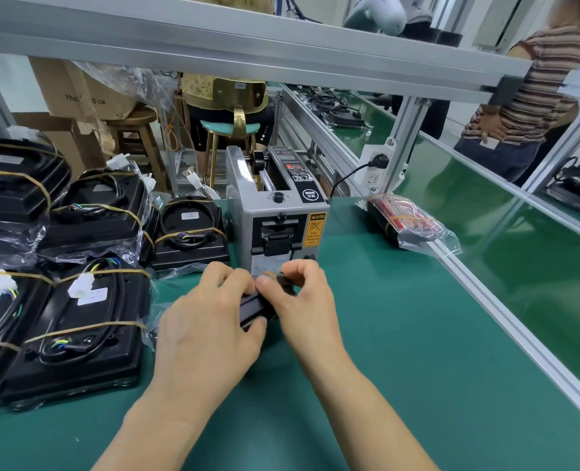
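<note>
A small black oblong part (253,309) is held between both hands just above the green mat (400,351), right in front of the grey tape dispenser (276,212). My left hand (210,321) grips the part from the left, fingers curled over its top. My right hand (302,294) pinches its far end, where a bit of clear tape shows at the fingertips. Most of the part is hidden by the fingers.
Stacks of black units (77,328) bound with rubber bands and bagged in plastic fill the left side. A bagged red-and-black bundle (407,222) lies at the right by an aluminium rail (519,328). A power strip (377,168) hangs behind. A person stands at far right.
</note>
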A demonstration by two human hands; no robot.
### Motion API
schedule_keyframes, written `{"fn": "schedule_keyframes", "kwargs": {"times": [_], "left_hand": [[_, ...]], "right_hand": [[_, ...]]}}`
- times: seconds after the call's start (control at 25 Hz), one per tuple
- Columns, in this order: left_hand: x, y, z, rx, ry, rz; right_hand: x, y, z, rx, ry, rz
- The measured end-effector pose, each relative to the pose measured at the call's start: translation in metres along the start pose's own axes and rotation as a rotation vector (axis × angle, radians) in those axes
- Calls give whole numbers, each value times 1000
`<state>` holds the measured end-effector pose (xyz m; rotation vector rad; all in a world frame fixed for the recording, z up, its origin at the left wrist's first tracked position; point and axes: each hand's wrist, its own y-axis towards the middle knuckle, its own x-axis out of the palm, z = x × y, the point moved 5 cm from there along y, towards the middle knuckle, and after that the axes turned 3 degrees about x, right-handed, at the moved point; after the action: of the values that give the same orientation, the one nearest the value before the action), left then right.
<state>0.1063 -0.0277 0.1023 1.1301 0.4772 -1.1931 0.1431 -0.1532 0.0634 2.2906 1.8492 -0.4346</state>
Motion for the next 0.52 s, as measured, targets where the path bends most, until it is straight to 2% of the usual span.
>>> {"fn": "schedule_keyframes", "kwargs": {"times": [0.16, 0.36, 0.52], "left_hand": [[1, 0, -3, 1, 61, -36], [1, 0, -3, -6, 77, -5], [2, -2, 0, 48, 93, -12]], "right_hand": [[1, 5, -2, 56, 65, -10], [0, 2, 2, -31, 39, -153], [-7, 7, 2, -2, 53, -233]]}}
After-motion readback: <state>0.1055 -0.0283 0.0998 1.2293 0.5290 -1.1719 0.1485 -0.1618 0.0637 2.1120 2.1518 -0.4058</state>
